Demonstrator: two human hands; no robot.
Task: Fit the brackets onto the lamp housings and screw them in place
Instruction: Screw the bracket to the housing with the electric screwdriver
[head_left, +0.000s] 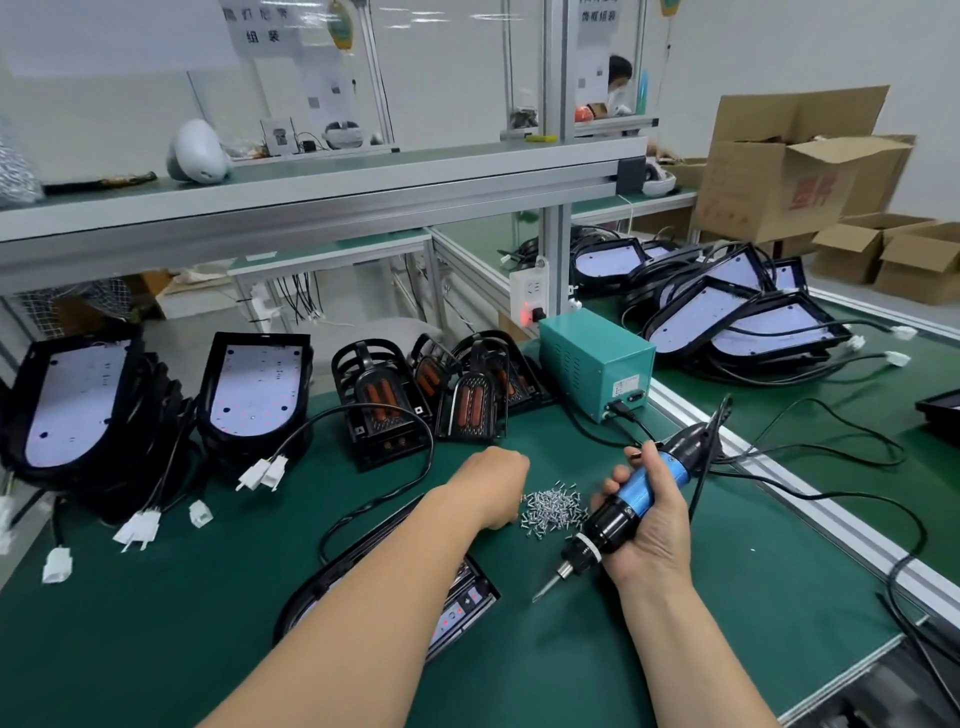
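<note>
Two bare hands are in view: the left hand and the right hand. On the worktop there is one blue-and-black electric screwdriver, one teal metal power box and one loose pile of small silver screws, too many to count. About four black cage-shaped plastic brackets with orange inserts cluster together, overlapping. One black lamp housing lies alone. Two stacks of housings stand on the left, and at least five more lie in a heap of housings on the right. At least three brown cardboard boxes are open.

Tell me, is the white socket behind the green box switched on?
Likely on: the white socket on the post shows a red glow at its lower edge, with a black plug beside it.
</note>
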